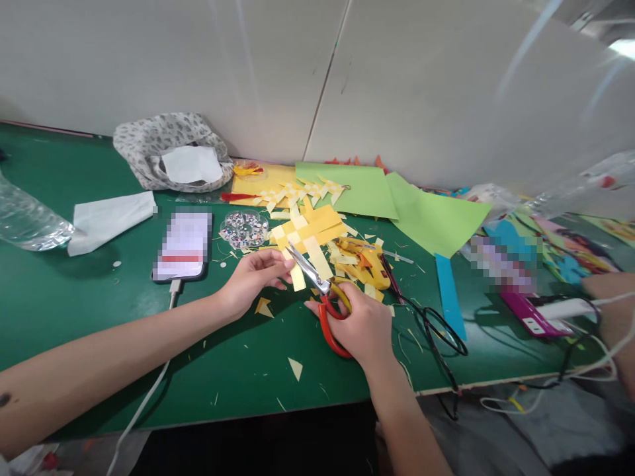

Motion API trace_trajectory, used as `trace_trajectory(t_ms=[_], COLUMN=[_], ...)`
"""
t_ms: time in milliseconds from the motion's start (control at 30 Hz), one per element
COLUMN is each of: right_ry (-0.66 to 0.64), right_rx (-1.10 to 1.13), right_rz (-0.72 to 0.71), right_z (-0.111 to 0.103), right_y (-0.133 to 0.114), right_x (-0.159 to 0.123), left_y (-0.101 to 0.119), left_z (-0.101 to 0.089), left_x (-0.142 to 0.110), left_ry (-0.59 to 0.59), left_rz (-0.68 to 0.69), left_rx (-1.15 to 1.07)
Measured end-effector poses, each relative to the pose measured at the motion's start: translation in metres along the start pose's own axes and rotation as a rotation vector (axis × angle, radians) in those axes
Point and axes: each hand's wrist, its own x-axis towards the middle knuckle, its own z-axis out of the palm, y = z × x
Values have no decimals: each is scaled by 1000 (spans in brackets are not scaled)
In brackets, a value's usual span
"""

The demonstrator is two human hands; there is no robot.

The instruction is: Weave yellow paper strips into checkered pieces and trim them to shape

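Note:
Between the thumb and fingers of my left hand (258, 277) is a woven paper piece (315, 223) made of yellow and cream strips, some ends hanging loose toward me. My right hand (364, 320) grips a pair of scissors (333, 325) with one red and one yellow handle. Their metal blades point up and left, reaching across the strips close to my left fingertips. Whether the blades touch the paper I cannot tell. Just behind lies a woven paper fish-like chain (300, 192) with a red tassel. A yellow glue gun (364, 261) rests among paper scraps to the right.
A phone (183, 246) on a white cable and a round bead case (243, 229) lie left on the green table (223, 383). Green paper sheets (431, 208), a blue strip (450, 297) and a purple power strip (530, 314) are right. A person's arm (612, 324) shows at the right edge.

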Motion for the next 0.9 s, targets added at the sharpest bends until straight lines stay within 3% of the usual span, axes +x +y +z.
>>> trace_trajectory(t_ms=[367,567,733,900], right_ry=[52,109,-6,-126], right_rx=[303,559,872,842], right_rz=[70,356,506,486], right_z=[-10,-12,-14,-13], right_y=[-1,-5,-10,-20], right_x=[-1,3,19,36], left_y=[1,-1,-3,-7], left_z=[-1,1,6,5], left_x=[1,0,-1,-1], left_ry=[73,54,17,0], left_rz=[-14,1,18,40], left_rx=[-82,7,187,226])
